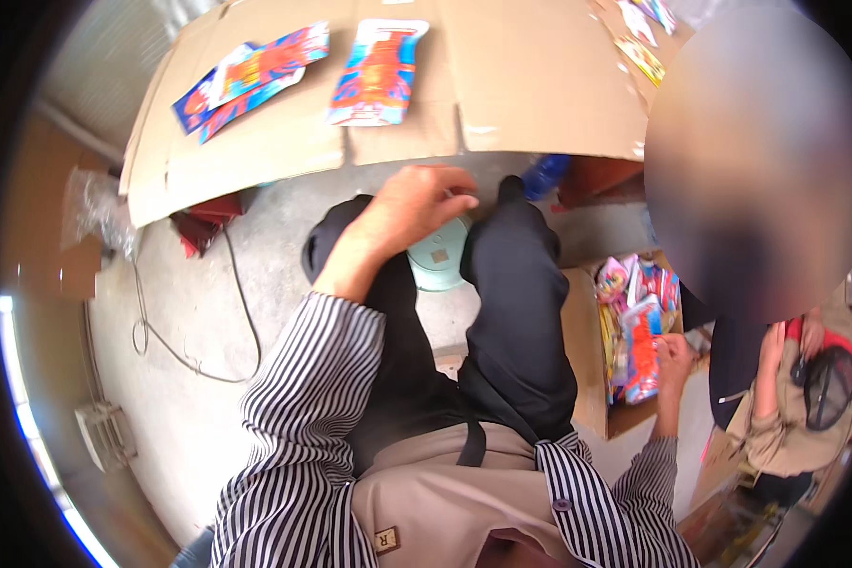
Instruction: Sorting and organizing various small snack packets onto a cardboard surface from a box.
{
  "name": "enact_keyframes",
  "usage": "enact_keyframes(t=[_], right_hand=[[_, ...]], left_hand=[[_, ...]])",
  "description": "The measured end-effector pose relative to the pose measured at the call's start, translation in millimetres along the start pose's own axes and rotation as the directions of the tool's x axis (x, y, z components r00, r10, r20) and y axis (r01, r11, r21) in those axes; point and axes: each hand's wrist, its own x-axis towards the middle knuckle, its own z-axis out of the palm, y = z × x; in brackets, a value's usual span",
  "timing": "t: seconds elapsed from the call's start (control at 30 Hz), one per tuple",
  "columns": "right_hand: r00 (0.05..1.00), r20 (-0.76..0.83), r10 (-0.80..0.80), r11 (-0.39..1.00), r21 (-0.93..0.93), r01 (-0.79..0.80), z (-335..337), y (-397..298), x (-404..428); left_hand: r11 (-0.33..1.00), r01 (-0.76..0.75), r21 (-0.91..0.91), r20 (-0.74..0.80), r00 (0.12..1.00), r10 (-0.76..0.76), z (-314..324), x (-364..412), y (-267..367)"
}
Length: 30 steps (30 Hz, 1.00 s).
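My left hand (415, 209) is above my knees, just below the front edge of the cardboard-covered table (539, 85); its fingers are loosely curled with nothing between them. To the right, my right hand (673, 358) reaches to a cardboard box (588, 355) full of colourful packets, its fingertips on the edge of a red and blue plastic packet (642, 348). On the cardboard lie one red and blue packet (376, 74) by itself and, left of it, a small overlapping pile of similar packets (255, 71).
A green plastic stool (439, 255) stands between my knees. A cable (248, 319) loops over the floor at left. More packets (640, 60) lie at the table's right end. At right are a blurred area and a co-worker in a cap (816, 412). A blue object (547, 176) sits under the table.
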Motion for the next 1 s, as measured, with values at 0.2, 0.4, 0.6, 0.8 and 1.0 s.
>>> enact_keyframes(t=[0.2,0.4,0.6,0.8,1.0], right_hand=[[0.977,-0.138,-0.16,0.869,0.45,0.206,6,-155,16],[0.964,0.007,-0.266,0.517,0.845,0.136,94,-296,9],[0.866,0.217,-0.45,0.392,0.919,-0.026,184,-344,-4],[0.816,0.261,-0.516,0.543,0.837,0.076,208,-307,6],[0.724,0.278,-0.632,0.631,0.727,0.271,210,-306,-12]], left_hand=[[0.997,-0.062,-0.046,0.001,0.998,0.062,-1,-6,2],[0.691,0.091,-0.717,0.143,0.99,0.018,0,-18,16],[0.377,-0.092,-0.922,-0.167,0.971,-0.17,-19,-41,21],[0.59,-0.163,-0.791,-0.405,0.862,-0.305,-142,-61,-54],[0.789,-0.038,-0.613,-0.637,0.614,-0.466,-293,-104,-152]])
